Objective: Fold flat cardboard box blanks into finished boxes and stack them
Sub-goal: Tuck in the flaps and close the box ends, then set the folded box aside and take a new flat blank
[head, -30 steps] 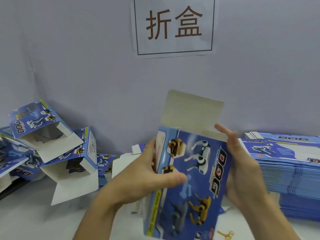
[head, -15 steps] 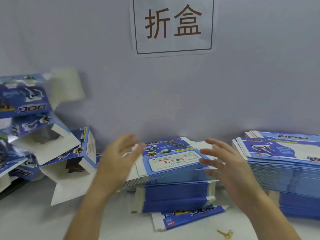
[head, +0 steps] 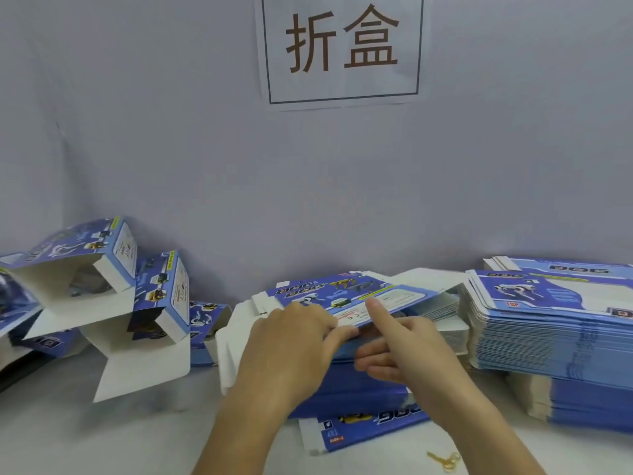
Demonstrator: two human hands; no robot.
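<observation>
A stack of flat blue box blanks (head: 359,392) lies in front of me on the white table. Its top blank (head: 346,296), blue with dog pictures, is lifted at the near edge. My left hand (head: 294,341) pinches that near edge between thumb and fingers. My right hand (head: 400,347) has its forefinger on top of the blank and the other fingers under it. Several folded boxes (head: 113,286) with open flaps lie piled at the left.
A taller stack of flat blanks (head: 555,323) stands at the right. One loose blank (head: 363,430) sticks out under the middle stack. A small gold key (head: 445,461) lies on the table (head: 102,440) at the front. A wall with a paper sign (head: 342,49) is close behind.
The folded box I held a second ago now lies on the pile at the left. Both hands came down onto the middle stack and took hold of its top blank.
</observation>
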